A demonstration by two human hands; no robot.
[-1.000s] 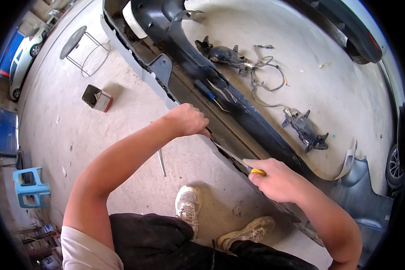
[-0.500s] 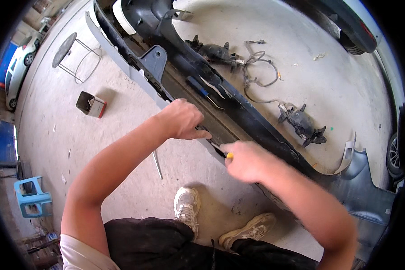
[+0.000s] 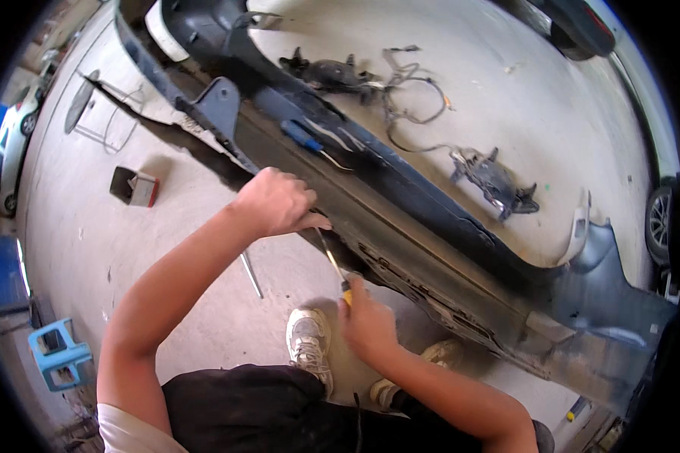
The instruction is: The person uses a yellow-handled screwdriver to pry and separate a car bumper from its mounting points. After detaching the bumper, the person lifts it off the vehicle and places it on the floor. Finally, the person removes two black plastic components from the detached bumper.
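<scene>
A long dark car bumper lies diagonally before me, its hollow inner side up. My left hand is closed over its near edge, where a long trim strip stands away from the bumper at its far left end. In my right hand is a yellow-handled screwdriver; its metal shaft points up to the edge below my left thumb. The exact contact of its tip is hard to make out. Inside the bumper rests a blue-handled hook tool with a bent tip.
Two black lamp-like parts, one nearer and one farther, lie beyond the bumper with a cable. Left are a round stool, an open tin and a blue plastic stool. A thin rod lies near my shoes.
The strip's far left end has swung away from the bumper, showing its dark side. My right hand has pulled back toward me and left, baring the screwdriver's shaft. My left hand keeps its hold.
</scene>
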